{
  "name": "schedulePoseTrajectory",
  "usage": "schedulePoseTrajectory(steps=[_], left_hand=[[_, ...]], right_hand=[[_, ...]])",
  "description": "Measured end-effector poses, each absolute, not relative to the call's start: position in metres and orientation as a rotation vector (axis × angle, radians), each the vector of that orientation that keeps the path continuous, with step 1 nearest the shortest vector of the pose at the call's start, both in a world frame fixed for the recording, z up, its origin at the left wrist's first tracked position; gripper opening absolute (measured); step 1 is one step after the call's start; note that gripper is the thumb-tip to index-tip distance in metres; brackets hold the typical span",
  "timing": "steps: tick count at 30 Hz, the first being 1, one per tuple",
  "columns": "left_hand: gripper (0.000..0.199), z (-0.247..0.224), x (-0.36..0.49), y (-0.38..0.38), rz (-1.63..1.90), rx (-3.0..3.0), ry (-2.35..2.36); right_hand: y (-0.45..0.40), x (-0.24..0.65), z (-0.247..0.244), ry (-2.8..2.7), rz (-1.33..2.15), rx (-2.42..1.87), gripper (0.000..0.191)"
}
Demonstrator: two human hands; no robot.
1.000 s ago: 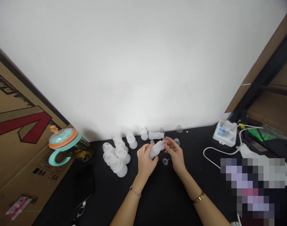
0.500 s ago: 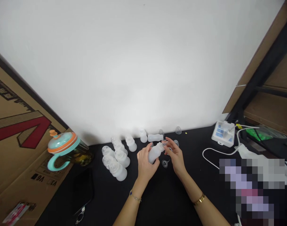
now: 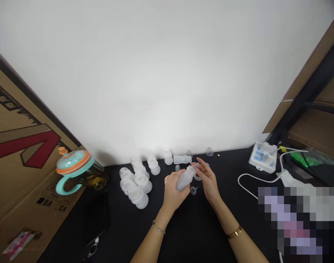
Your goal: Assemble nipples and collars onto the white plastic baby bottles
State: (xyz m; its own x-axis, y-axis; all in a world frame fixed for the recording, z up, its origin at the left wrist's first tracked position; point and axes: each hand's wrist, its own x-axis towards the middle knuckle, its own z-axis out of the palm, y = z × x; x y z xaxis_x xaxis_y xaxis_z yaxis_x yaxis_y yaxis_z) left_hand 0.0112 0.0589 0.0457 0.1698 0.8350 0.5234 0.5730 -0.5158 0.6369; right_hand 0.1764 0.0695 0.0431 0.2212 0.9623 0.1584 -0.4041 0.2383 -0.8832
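My left hand [image 3: 174, 189] is wrapped around a frosted white bottle [image 3: 185, 179], holding it tilted above the worktop [image 3: 202, 230], its neck leaning toward my right. The fingers of my right hand [image 3: 209, 183] are bent at the bottle's mouth, where a small clear piece [image 3: 195, 165] shows; it is too small for me to tell whether I am pinching it or only touching it.

Just below, between my hands, a clear funnel-shaped teat [image 3: 193, 190] lies on the black surface. Beyond the bottle I hold, another bottle [image 3: 182, 159] lies on its side near the white wall [image 3: 167, 80], and a clear dome cap [image 3: 209, 151] sits farther right, close to the same wall.

To my left, a cluster of upright bottles [image 3: 139, 199] with clear tops stands together. Past them is a mug [image 3: 73, 160] with a teal and orange lid, beside a cardboard box [image 3: 21, 146]. Well off to my right lies a white power strip [image 3: 261, 159].
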Motion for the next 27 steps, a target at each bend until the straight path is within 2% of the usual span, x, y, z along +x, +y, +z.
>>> schedulePoseTrajectory(steps=[27], left_hand=[[0.049, 0.0541, 0.0096, 0.0594, 1.227, 1.784, 1.166]], right_hand=[[0.0687, 0.1774, 0.0442, -0.832, 1.131, -0.815, 0.051]])
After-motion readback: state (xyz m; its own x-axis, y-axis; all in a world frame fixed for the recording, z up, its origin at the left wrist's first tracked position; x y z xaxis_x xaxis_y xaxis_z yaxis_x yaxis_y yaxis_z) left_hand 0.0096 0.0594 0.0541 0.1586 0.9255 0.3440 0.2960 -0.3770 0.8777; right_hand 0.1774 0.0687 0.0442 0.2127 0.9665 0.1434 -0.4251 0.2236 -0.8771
